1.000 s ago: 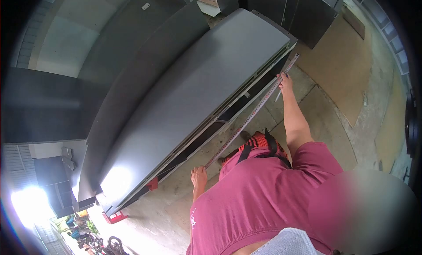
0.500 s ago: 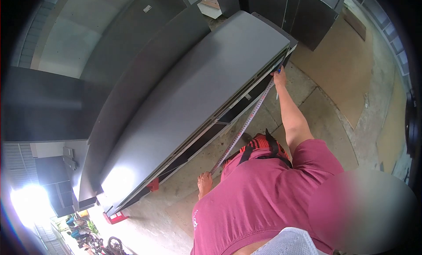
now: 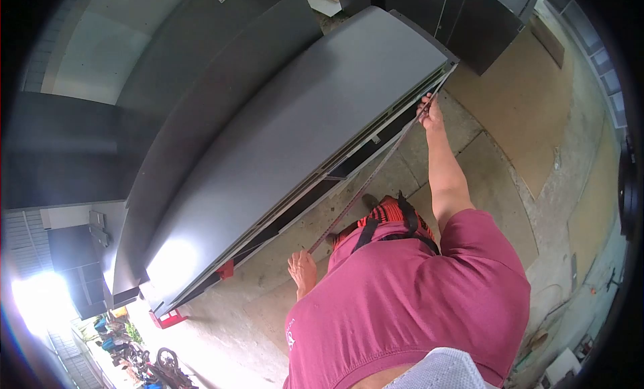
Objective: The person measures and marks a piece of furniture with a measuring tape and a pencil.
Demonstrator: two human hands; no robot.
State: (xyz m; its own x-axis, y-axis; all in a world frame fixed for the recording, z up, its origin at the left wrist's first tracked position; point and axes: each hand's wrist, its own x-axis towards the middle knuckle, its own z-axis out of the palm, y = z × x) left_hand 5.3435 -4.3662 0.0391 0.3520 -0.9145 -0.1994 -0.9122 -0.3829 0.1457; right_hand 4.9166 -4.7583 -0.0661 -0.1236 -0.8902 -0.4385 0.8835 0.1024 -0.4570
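My right hand (image 3: 430,112) is closed around a tape measure (image 3: 365,184) near the right end of a long stack of grey panels (image 3: 302,114). From there the thin blade runs up to the stack's right corner. At its other end, my left hand (image 3: 303,271) pinches the tape in front of my body, apart from the panels. Between my hands the blade slants down to the left, seen nearly edge-on. Whether the tape's case is inside either hand is hidden.
Dark tall panels (image 3: 221,87) stand behind the stack. Red supports (image 3: 169,318) show under its left end. Brown sheets (image 3: 510,114) lie on the concrete floor at right. Motorbikes (image 3: 168,362) are parked at lower left, by a bright opening.
My left hand has moved left and a little up. The tape has turned edge-on and now reaches past my right hand to the panel corner. My right fingers have shifted their grip.
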